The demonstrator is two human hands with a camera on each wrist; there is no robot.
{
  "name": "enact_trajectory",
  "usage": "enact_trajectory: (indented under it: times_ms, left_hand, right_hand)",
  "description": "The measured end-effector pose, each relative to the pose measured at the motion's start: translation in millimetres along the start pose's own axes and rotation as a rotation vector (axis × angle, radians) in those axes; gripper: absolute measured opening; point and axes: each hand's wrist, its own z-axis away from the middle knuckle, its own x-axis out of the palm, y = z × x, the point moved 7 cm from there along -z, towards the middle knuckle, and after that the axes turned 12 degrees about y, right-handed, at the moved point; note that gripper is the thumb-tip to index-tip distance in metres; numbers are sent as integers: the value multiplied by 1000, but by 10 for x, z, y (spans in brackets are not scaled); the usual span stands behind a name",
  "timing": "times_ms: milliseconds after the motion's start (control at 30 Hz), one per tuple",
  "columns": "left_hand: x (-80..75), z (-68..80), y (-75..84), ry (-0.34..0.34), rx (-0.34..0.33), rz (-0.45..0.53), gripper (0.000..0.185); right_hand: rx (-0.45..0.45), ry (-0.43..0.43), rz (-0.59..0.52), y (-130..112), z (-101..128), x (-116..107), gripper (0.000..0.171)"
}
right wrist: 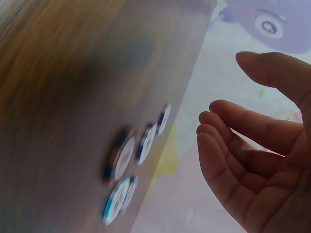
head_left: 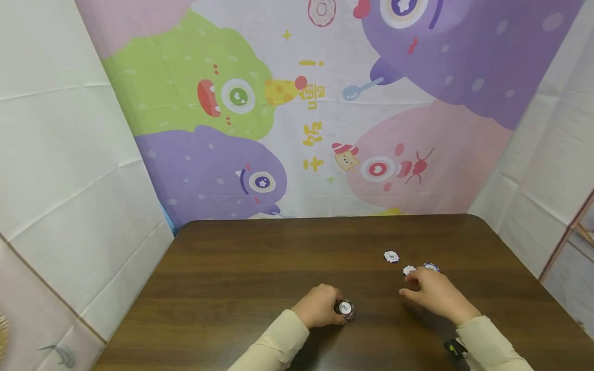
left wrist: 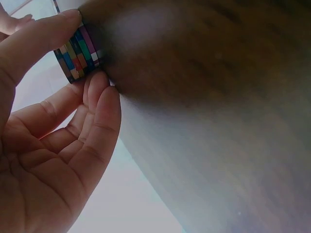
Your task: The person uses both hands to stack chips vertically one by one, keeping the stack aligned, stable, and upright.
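My left hand (head_left: 335, 308) grips a short stack of poker chips (head_left: 345, 309) standing on the brown table (head_left: 241, 268) near the front middle. In the left wrist view the thumb and fingers (left wrist: 99, 90) pinch the stack's (left wrist: 77, 54) multicoloured striped edge. My right hand (head_left: 410, 284) hovers over the table to the right, fingers relaxed and holding nothing. Just beyond it lie loose chips: a white one (head_left: 391, 256), another white one (head_left: 408, 269) and a blue-edged one (head_left: 431, 266). The right wrist view shows several flat chips (right wrist: 121, 158) close to the open fingers (right wrist: 228, 141).
A cartoon monster backdrop (head_left: 297, 113) hangs behind the table's far edge, with white cloth walls (head_left: 60, 154) on both sides. A dark wrist strap (head_left: 455, 348) shows on the right sleeve.
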Motion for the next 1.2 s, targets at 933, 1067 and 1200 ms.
enact_trajectory:
  times_ms: [933,1067,1200]
  left_hand:
    - [-8,3,-4,-2,-5,8,25]
    - [-11,2,-5,-2,-5,0,24]
    - [-13,6,-2,-3,-6,-11,24]
  right_hand:
    - [69,-66,120,543,104,40,17]
    - [75,-65,116,543,98,54,14]
    - [69,-56,113,527,102,60,16]
